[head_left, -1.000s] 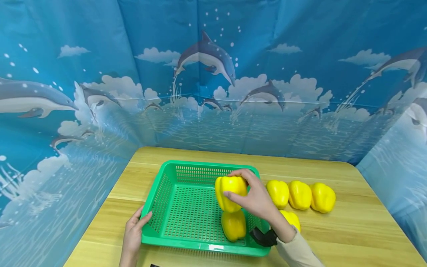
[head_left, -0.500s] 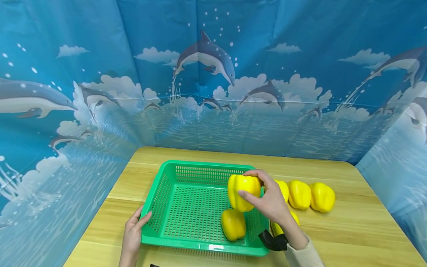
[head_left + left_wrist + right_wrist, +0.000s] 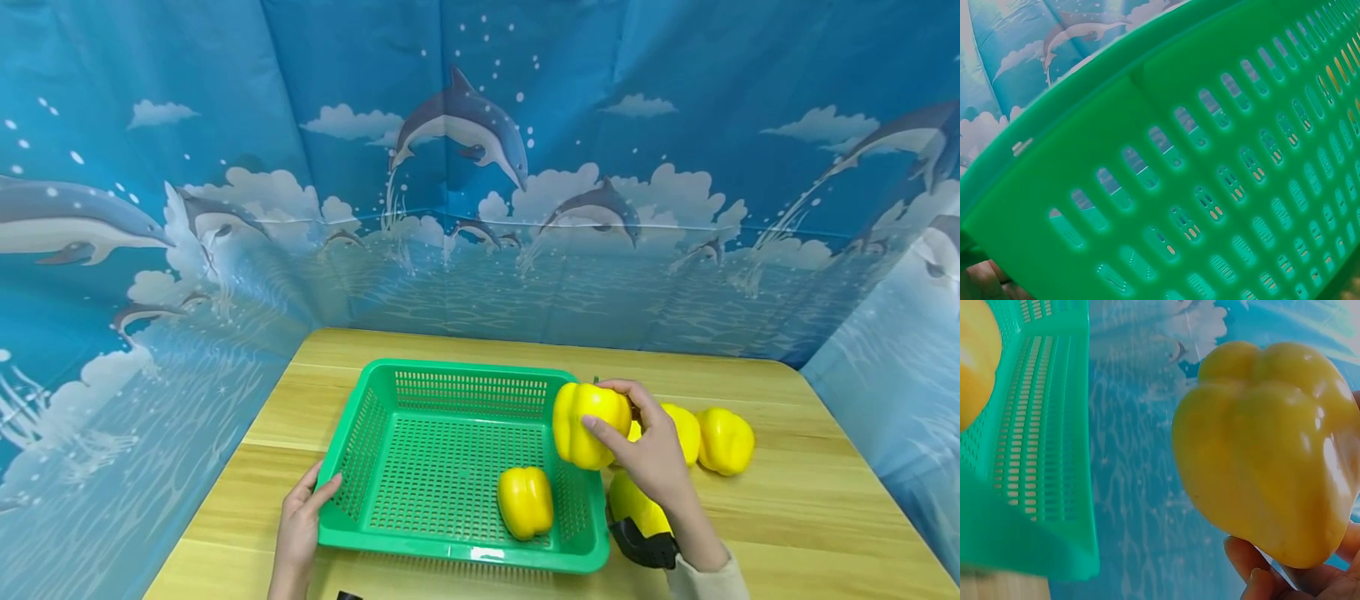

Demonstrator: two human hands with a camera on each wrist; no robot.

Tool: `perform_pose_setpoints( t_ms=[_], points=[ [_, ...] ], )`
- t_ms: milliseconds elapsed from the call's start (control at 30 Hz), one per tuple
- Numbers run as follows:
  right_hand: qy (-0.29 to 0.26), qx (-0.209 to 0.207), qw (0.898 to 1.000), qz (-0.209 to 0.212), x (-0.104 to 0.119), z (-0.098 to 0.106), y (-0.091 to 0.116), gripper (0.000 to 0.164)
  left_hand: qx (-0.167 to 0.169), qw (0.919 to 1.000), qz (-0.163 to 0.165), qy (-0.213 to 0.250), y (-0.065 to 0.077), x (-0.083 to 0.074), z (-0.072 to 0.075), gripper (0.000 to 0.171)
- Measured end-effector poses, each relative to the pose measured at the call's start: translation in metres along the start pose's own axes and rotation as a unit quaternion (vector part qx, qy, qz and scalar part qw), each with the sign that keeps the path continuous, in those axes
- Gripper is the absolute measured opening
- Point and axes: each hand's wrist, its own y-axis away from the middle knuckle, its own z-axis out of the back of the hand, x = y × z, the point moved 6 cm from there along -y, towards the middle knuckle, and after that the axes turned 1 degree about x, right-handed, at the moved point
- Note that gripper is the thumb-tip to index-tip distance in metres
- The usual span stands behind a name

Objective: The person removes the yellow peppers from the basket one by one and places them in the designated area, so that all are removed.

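Observation:
My right hand [image 3: 656, 450] grips a yellow bell pepper [image 3: 588, 425], thumb across its near side, raised over the right rim of a green plastic basket [image 3: 465, 367]. In the right wrist view the lobed end of that pepper [image 3: 1260, 450] faces the camera, with fingertips underneath it. Another yellow bell pepper [image 3: 525, 502] lies inside the basket, towards the front right. My left hand [image 3: 300, 521] holds the basket's left rim, thumb over the edge and fingers outside. The left wrist view is filled by the slotted basket wall [image 3: 1147, 181].
Right of the basket several more yellow peppers rest on the wooden table [image 3: 810, 500]: a back row ending with the rightmost pepper [image 3: 726, 442], and a nearer pepper [image 3: 633, 504] partly behind a black wrist strap [image 3: 643, 546]. A dolphin-printed curtain [image 3: 480, 250] hangs behind the table.
My right hand has carried the pepper rightwards, from above the basket's inside to its right rim. The pepper in the basket now shows fully. The left hand and basket have stayed put.

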Motion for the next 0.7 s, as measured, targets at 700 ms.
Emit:
perform_pose_setpoints(
  t_ms=[700],
  points=[
    [0.074,-0.07,0.992,-0.074,-0.033,0.049,0.027,0.044,0.002,0.9998,-0.011,0.019,-0.001,0.0,-0.001,0.049]
  ],
)
